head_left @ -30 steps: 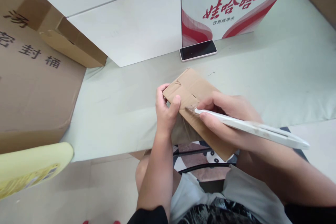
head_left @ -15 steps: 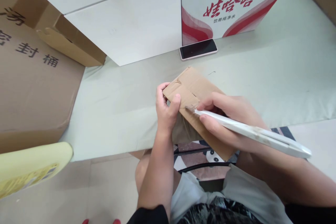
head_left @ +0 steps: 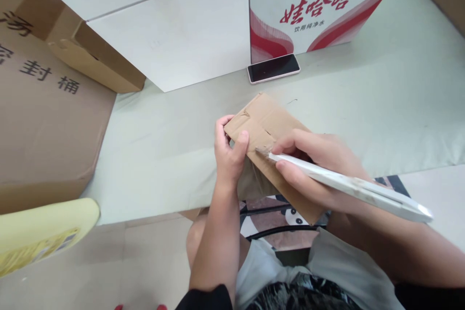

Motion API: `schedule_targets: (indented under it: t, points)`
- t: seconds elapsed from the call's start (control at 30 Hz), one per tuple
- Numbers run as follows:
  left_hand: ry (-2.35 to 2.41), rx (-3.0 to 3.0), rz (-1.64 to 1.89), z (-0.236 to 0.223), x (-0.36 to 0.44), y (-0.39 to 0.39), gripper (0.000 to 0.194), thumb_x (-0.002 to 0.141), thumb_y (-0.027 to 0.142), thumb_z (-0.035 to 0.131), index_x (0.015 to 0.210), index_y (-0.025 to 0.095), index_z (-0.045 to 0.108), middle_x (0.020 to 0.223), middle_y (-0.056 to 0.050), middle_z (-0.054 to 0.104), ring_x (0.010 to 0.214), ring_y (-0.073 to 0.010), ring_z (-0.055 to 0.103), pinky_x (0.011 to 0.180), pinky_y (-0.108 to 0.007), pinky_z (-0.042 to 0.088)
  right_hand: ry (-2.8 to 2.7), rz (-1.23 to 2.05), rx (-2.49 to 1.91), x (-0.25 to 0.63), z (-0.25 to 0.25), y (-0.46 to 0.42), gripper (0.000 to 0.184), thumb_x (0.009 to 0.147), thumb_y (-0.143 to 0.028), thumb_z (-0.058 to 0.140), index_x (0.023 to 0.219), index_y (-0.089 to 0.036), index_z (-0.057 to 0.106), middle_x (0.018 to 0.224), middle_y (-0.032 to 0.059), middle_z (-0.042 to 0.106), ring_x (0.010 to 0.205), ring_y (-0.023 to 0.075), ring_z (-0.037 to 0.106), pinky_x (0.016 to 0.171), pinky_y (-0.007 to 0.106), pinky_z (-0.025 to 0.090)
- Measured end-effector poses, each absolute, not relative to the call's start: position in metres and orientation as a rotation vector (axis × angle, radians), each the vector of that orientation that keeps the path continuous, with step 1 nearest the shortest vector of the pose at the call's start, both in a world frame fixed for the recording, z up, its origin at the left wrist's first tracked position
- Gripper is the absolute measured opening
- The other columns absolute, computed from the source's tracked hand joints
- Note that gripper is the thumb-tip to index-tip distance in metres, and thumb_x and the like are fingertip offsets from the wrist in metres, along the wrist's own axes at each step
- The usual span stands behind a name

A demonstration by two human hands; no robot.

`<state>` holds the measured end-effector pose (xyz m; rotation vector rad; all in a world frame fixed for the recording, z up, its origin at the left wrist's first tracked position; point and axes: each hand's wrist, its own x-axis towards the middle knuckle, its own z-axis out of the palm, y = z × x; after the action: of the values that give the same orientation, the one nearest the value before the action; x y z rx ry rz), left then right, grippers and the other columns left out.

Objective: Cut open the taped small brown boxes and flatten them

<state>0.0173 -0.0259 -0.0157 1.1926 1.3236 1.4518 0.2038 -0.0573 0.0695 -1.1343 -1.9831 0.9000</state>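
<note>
A flat piece of brown cardboard [head_left: 279, 116] is tilted over the near edge of the cloth-covered table. My left hand [head_left: 231, 147] grips its left corner, thumb on top and fingers underneath. Closed around a white utility knife [head_left: 337, 179], my right hand [head_left: 308, 164] rests over the cardboard's right part. The knife's thin blade end touches the cardboard just right of my left thumb, near a small slit and a scuffed spot. Its long handle points back over my right wrist. My right palm hides some of the cardboard.
A phone [head_left: 274, 69] lies before a white-and-red carton [head_left: 308, 19]. Left of that stands a plain white box [head_left: 174, 48]. Large brown boxes [head_left: 54, 126] fill the left side, with a pale yellow container [head_left: 47, 232] in front. A panda-patterned item [head_left: 290, 215] is below the table edge.
The knife's handle end has swung slightly down and toward me, while its tip stays at nearly the same spot. My left hand and the cardboard hold still.
</note>
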Motion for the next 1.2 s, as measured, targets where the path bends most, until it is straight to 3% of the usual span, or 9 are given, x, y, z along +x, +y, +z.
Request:
schedule_targets:
  t: [1.2]
  points:
    - [1.344, 1.265, 1.435, -0.016, 0.019, -0.027, 0.051, 0.079, 0.058, 0.071, 0.113, 0.023, 0.058, 0.109, -0.008, 0.067, 0.092, -0.0222, 0.064, 0.082, -0.037, 0.055, -1.697, 1.011, -1.272, 0.220, 0.080, -0.060, 0.007, 0.092, -0.028, 0.064, 0.086, -0.024, 0.066, 0.075, 0.0014, 0.068, 0.063, 0.0139, 0.059, 0.054, 0.028, 0.042]
